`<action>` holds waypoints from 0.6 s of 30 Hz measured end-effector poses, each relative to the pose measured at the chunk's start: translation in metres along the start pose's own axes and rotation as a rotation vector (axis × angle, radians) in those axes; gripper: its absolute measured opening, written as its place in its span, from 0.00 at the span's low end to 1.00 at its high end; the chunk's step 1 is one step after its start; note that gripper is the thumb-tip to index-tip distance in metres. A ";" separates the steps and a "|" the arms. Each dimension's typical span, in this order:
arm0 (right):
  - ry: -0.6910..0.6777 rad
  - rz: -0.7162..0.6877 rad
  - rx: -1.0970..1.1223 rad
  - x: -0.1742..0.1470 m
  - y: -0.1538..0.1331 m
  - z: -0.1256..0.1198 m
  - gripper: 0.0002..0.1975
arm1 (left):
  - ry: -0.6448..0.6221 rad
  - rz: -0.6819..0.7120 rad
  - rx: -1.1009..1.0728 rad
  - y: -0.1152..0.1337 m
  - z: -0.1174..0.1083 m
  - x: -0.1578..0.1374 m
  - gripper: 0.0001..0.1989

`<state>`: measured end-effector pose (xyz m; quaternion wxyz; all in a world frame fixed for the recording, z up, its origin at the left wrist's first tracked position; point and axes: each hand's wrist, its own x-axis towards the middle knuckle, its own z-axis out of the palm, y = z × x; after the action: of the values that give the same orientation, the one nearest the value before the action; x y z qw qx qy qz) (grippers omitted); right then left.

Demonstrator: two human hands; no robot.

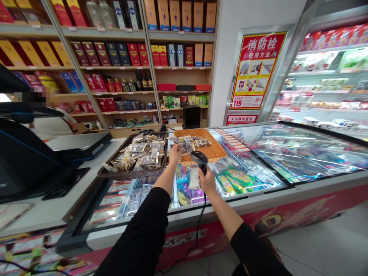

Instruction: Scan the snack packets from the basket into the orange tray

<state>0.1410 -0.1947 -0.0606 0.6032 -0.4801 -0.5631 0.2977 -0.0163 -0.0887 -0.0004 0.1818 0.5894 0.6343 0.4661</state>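
Note:
My right hand [207, 180] is wrapped round the handle of a black barcode scanner [199, 157], its head angled toward the orange wicker tray [217, 151]. A black cord hangs from the scanner's grip. Over the left side of that tray, the fingers of my left hand [174, 154] are closed on a small clear-wrapped snack packet [173, 139]. Several similar packets [201, 142] lie in the orange tray. To the left, a dark brown wicker basket [135, 174] is heaped with many more of them.
Both baskets rest on a glass-topped chest freezer [258, 172] full of packaged goods. A checkout counter [66, 172] with a dark machine is at left, a person [53, 122] behind it. Boxed bottles fill the shelves [115, 34]; a refrigerated display [330, 84] stands at right.

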 end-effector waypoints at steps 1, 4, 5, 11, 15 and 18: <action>0.002 0.012 0.031 0.000 0.000 0.000 0.16 | 0.003 0.000 -0.009 0.001 0.001 -0.001 0.13; 0.015 0.057 0.166 0.000 0.001 -0.001 0.16 | 0.018 0.015 -0.051 0.008 -0.004 -0.002 0.13; 0.018 0.076 0.223 0.000 0.002 -0.002 0.17 | 0.037 0.032 -0.054 0.010 -0.010 -0.003 0.14; 0.002 0.145 0.374 0.003 0.007 0.000 0.20 | 0.333 0.115 0.279 0.013 -0.094 -0.012 0.19; -0.007 0.185 0.384 0.003 0.005 0.007 0.20 | 0.399 0.053 0.672 0.005 -0.133 -0.021 0.21; -0.025 0.211 0.391 0.010 0.002 0.008 0.20 | 0.323 0.164 0.720 0.007 -0.120 -0.019 0.21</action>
<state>0.1352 -0.1830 -0.0597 0.6433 -0.4066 -0.4487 0.4686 -0.1009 -0.1524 0.0589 -0.1759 0.5832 0.7284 0.3136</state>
